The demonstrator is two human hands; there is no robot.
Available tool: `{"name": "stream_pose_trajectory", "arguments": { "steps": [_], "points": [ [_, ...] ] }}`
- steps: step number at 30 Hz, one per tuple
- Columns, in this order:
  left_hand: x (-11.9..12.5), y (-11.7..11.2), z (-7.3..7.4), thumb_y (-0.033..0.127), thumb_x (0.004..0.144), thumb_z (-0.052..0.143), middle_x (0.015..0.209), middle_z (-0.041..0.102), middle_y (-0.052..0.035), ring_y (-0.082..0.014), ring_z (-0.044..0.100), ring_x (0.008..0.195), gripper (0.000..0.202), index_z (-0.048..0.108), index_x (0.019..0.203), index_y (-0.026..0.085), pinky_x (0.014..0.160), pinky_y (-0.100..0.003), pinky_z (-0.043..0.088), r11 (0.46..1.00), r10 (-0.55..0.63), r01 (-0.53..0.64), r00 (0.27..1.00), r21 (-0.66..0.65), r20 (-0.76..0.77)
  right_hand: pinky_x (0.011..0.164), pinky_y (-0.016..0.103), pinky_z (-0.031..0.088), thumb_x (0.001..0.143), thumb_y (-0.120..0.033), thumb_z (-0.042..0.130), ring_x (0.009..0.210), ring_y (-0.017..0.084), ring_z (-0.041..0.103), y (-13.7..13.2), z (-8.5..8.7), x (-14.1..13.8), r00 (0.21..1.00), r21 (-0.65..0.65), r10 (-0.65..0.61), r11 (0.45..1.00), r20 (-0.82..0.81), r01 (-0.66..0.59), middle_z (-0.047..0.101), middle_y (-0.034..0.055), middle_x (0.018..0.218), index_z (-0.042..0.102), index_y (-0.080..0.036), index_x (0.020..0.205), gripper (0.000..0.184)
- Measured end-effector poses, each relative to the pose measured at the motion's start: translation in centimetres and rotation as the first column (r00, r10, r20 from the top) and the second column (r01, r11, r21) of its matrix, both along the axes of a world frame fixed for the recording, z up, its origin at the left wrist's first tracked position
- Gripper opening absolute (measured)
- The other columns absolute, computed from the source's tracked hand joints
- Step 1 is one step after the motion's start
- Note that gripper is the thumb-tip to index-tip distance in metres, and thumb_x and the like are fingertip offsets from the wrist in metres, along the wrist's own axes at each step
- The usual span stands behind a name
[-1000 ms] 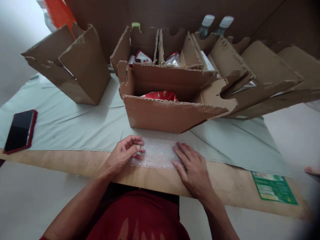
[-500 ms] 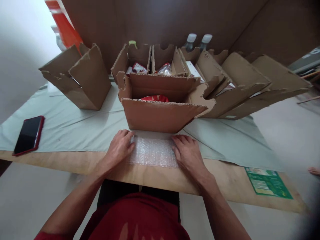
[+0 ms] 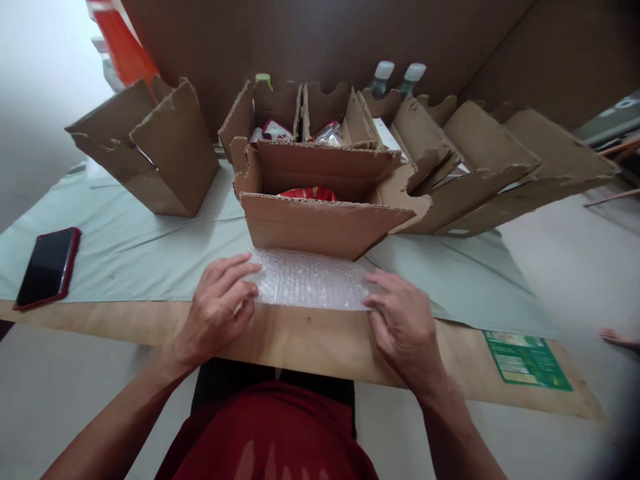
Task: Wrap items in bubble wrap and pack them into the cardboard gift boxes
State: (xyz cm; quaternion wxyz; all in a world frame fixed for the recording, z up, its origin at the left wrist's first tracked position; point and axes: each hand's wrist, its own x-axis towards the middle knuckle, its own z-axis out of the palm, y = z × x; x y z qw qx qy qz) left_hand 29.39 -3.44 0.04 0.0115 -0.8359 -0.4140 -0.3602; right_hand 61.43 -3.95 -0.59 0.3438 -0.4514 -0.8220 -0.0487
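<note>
The person's hands are well apart, the left hand (image 3: 217, 307) and the right hand (image 3: 403, 327) half curled, their fingertips at opposite ends of a sheet of bubble wrap (image 3: 310, 283); I can't tell from here whether they pinch it. The wrap lies between them on the counter (image 3: 310, 340), just in front of the foremost cardboard box (image 3: 325, 225), which holds something red (image 3: 310, 193). Behind that box stands a row of cartons (image 3: 423, 133), with two white-capped bottles (image 3: 384, 71) beyond. To its left I see another carton (image 3: 177, 147), and farther out a phone (image 3: 47, 267). Right of it, nearer the person, lies a green printed sheet (image 3: 527, 363).
</note>
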Motion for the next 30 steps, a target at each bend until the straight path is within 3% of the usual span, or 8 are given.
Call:
{"name": "stream_pose_trajectory", "arguments": {
  "steps": [4,8,12,18,21,24,27,30],
  "points": [
    [-1.4,-1.5,-3.0,0.002,0.084,0.055,0.129,0.071,-0.0113,-0.0313,0.061,0.132,0.028,0.064,0.103,0.020,0.113,-0.056,0.045,0.952,-0.152,0.111,0.980,-0.284,-0.126,0.091,0.041,0.049,0.090,0.000,0.046,0.118,0.026,0.068,-1.8,-3.3,1.4,0.982,-0.164,0.093,0.984,0.166,-0.065,0.074,0.0084,0.126,0.064,-0.021,0.105,0.031],
    [-1.0,-1.9,-2.5,0.005,0.085,0.057,0.128,0.070,-0.0125,-0.0285,0.064,0.125,0.031,0.063,0.112,0.020,0.107,-0.051,0.051,0.944,-0.079,0.095,0.995,-0.315,0.062,0.095,0.043,0.049,0.100,-0.012,0.050,0.120,0.026,0.067,-2.3,-3.4,1.9,0.995,-0.168,-0.004,0.986,0.098,0.021,0.072,0.0122,0.130,0.066,-0.020,0.115,0.023],
    [2.0,-0.6,-1.5,0.006,0.091,0.056,0.112,0.074,-0.0083,-0.0210,0.070,0.106,0.021,0.065,0.103,0.021,0.092,-0.037,0.058,0.936,-0.072,0.141,0.974,-0.323,0.215,0.096,0.042,0.051,0.100,-0.013,0.051,0.118,0.026,0.067,-0.9,-2.1,-2.4,0.997,-0.164,0.051,0.986,0.062,-0.040,0.072,0.0131,0.129,0.067,-0.018,0.118,0.024],
    [4.1,1.9,-3.6,0.014,0.089,0.052,0.090,0.073,-0.0042,-0.0178,0.069,0.082,0.019,0.069,0.094,0.020,0.073,-0.030,0.056,0.805,0.183,0.041,0.932,-0.592,0.312,0.101,0.046,0.051,0.096,-0.012,0.056,0.133,0.030,0.059,0.6,-3.4,-8.4,0.938,-0.346,0.276,0.918,0.210,-0.193,0.065,0.0154,0.143,0.068,-0.017,0.128,0.034],
    [3.4,2.4,-4.0,0.018,0.088,0.052,0.086,0.072,-0.0030,-0.0162,0.066,0.076,0.018,0.069,0.091,0.020,0.064,-0.027,0.051,0.741,0.243,0.039,0.915,-0.670,0.322,0.102,0.046,0.050,0.101,-0.022,0.054,0.136,0.030,0.058,0.3,-4.6,-5.0,0.956,-0.335,0.189,0.936,0.225,-0.106,0.065,0.0128,0.145,0.067,-0.020,0.132,0.033],
    [3.0,2.5,-4.0,0.018,0.088,0.053,0.087,0.072,-0.0030,-0.0158,0.065,0.075,0.018,0.070,0.091,0.020,0.061,-0.026,0.048,0.724,0.216,0.072,0.921,-0.686,0.325,0.096,0.046,0.049,0.106,-0.031,0.048,0.131,0.031,0.061,-0.3,-5.3,0.6,0.966,-0.249,-0.056,0.961,0.251,0.120,0.068,0.0127,0.140,0.067,-0.021,0.129,0.032],
    [3.3,2.3,-4.2,0.015,0.089,0.052,0.090,0.072,-0.0036,-0.0170,0.068,0.081,0.018,0.070,0.093,0.020,0.066,-0.028,0.051,0.760,0.200,0.061,0.925,-0.647,0.322,0.093,0.045,0.049,0.107,-0.033,0.045,0.121,0.031,0.067,-0.7,-4.9,4.0,0.941,-0.153,-0.238,0.948,0.242,0.279,0.074,0.0137,0.128,0.069,-0.018,0.119,0.030],
    [3.7,1.9,-4.8,0.010,0.091,0.052,0.094,0.072,-0.0051,-0.0191,0.069,0.090,0.020,0.069,0.094,0.020,0.078,-0.032,0.055,0.865,0.147,0.032,0.937,-0.501,0.315,0.097,0.043,0.048,0.106,-0.028,0.047,0.122,0.029,0.066,-0.1,-4.1,3.5,0.957,-0.124,-0.202,0.965,0.207,0.230,0.074,0.0136,0.126,0.068,-0.016,0.120,0.028]
  ]
}}
